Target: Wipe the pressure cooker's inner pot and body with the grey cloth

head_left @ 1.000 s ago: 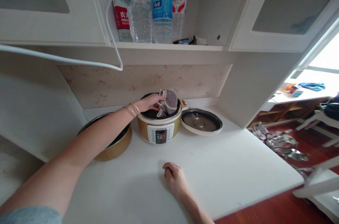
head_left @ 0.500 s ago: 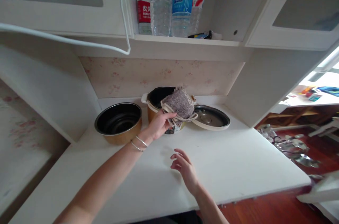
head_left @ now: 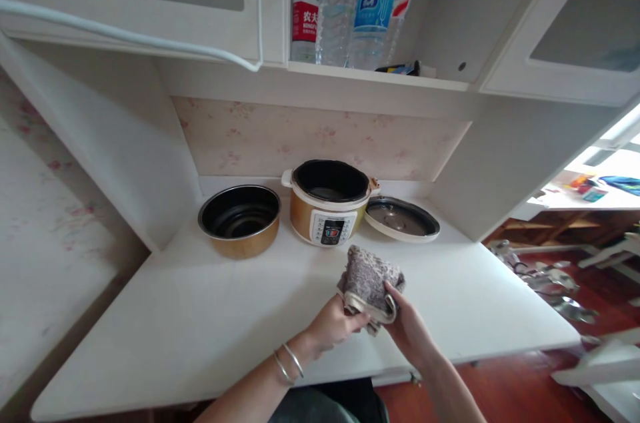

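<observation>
A folded grey-brown cloth (head_left: 371,279) with a pale edge is held over the front of the white tabletop. My left hand (head_left: 336,324) is closed on its lower left side, thumb along the pale edge. On the right side, my right hand (head_left: 406,323) grips the same cloth, its thumb on top; the fingers underneath are hidden. Beyond the cloth stands a gold and white electric cooker (head_left: 300,213), lidless, with its dark inside showing. To its left sits a gold inner pot (head_left: 245,247) with a black interior. The round lid (head_left: 400,217) lies upturned right of the cooker.
Above hangs a white cabinet whose open shelf (head_left: 430,80) holds several plastic bottles (head_left: 373,16). A white cable (head_left: 150,43) droops at the upper left. Side panels (head_left: 493,163) bound the table's back. Metal objects (head_left: 550,279) lie on the red floor at right.
My left hand has brought the cloth from in front of the cooker back toward me. My right hand, earlier open and apart, now holds the cloth too. The view has shifted slightly.
</observation>
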A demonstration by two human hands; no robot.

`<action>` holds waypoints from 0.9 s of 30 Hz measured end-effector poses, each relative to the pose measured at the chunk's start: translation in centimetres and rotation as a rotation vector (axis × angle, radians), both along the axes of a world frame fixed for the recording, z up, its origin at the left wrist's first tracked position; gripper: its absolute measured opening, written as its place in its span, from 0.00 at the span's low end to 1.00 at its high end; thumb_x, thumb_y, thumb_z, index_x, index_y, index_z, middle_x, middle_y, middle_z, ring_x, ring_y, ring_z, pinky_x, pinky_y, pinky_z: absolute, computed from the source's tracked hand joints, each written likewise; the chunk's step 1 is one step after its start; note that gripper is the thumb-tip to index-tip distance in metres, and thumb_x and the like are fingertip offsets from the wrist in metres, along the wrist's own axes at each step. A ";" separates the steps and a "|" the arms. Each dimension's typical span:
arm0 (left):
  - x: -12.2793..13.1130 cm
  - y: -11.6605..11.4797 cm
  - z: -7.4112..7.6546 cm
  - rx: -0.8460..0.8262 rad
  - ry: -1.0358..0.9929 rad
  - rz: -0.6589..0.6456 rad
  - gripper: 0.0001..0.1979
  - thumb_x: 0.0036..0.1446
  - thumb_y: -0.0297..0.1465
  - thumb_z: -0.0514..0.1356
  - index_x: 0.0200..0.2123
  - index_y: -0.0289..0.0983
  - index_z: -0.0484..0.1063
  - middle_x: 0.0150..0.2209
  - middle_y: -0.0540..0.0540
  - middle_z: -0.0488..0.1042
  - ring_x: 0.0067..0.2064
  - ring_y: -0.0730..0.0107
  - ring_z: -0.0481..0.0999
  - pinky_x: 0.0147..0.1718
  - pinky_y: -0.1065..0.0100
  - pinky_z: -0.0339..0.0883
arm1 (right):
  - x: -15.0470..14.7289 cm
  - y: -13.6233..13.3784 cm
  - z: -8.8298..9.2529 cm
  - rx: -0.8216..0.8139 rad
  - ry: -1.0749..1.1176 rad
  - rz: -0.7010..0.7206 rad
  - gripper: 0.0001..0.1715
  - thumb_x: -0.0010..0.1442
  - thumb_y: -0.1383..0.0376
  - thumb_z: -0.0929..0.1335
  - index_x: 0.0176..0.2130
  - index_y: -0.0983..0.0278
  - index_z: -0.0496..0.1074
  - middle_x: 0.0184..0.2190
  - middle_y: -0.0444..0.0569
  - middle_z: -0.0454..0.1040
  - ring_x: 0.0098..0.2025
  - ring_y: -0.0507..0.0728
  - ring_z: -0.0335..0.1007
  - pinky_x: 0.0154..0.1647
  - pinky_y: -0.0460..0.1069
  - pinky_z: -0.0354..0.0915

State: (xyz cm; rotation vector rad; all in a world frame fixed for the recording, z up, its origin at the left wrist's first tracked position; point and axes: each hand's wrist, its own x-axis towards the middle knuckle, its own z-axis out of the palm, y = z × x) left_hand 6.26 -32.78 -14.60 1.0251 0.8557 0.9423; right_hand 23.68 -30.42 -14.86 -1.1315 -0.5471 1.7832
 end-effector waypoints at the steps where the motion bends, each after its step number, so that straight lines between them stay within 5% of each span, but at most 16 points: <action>1: -0.7 -0.2 -0.6 -0.014 0.062 -0.044 0.23 0.49 0.38 0.67 0.46 0.33 0.71 0.43 0.39 0.76 0.41 0.62 0.75 0.36 0.65 0.68 | 0.5 0.4 -0.5 -0.009 -0.071 0.026 0.20 0.54 0.56 0.72 0.43 0.66 0.72 0.38 0.50 0.78 0.38 0.56 0.75 0.40 0.49 0.71; 4: -3.2 -0.7 -2.5 -0.057 0.178 -0.137 0.21 0.50 0.39 0.64 0.45 0.33 0.70 0.40 0.41 0.74 0.34 0.69 0.75 0.32 0.68 0.66 | 2.0 2.1 -1.6 -0.013 -0.323 0.085 0.18 0.52 0.56 0.72 0.39 0.64 0.71 0.33 0.48 0.77 0.32 0.55 0.74 0.34 0.49 0.71; 8: -6.6 -1.9 -4.9 -0.052 0.255 0.005 0.24 0.55 0.38 0.59 0.53 0.34 0.63 0.41 0.42 0.72 0.32 0.71 0.74 0.32 0.67 0.68 | 3.6 5.0 -1.8 0.041 -0.904 0.252 0.20 0.54 0.52 0.69 0.42 0.63 0.70 0.36 0.51 0.77 0.38 0.58 0.74 0.34 0.50 0.69; 11: -8.2 -3.2 -5.9 -0.001 0.238 0.148 0.19 0.58 0.38 0.55 0.49 0.33 0.63 0.37 0.43 0.72 0.30 0.72 0.73 0.30 0.67 0.68 | 3.5 6.5 0.0 0.347 -1.419 0.245 0.29 0.54 0.49 0.67 0.49 0.64 0.69 0.46 0.56 0.74 0.46 0.63 0.71 0.43 0.54 0.66; 13: -8.6 -4.0 -6.1 0.039 0.239 0.216 0.16 0.60 0.39 0.53 0.45 0.34 0.65 0.35 0.45 0.72 0.28 0.73 0.72 0.28 0.69 0.67 | 1.9 6.9 2.1 0.557 -1.566 0.252 0.32 0.56 0.49 0.65 0.54 0.63 0.66 0.48 0.56 0.73 0.45 0.62 0.71 0.44 0.54 0.64; 19: -8.3 -5.1 -5.4 0.226 0.457 0.166 0.14 0.62 0.39 0.51 0.40 0.37 0.71 0.32 0.47 0.74 0.28 0.73 0.71 0.28 0.72 0.63 | -9.1 7.1 7.4 0.676 -0.989 0.712 0.18 0.62 0.53 0.60 0.40 0.62 0.71 0.32 0.46 0.76 0.25 0.50 0.69 0.25 0.44 0.63; 23: -8.2 -5.2 -5.2 0.205 0.442 0.166 0.15 0.61 0.40 0.51 0.40 0.37 0.71 0.32 0.47 0.75 0.29 0.72 0.72 0.28 0.71 0.63 | -16.9 9.5 8.0 0.477 -0.693 0.798 0.14 0.61 0.56 0.63 0.41 0.63 0.66 0.31 0.46 0.74 0.21 0.48 0.66 0.20 0.44 0.64; 27: -8.8 -4.7 -5.1 0.076 0.247 0.302 0.17 0.58 0.45 0.55 0.38 0.37 0.71 0.33 0.46 0.74 0.28 0.71 0.73 0.26 0.70 0.65 | -22.1 12.4 7.6 0.371 -0.683 0.826 0.17 0.63 0.53 0.62 0.43 0.63 0.64 0.29 0.46 0.73 0.19 0.49 0.66 0.20 0.45 0.65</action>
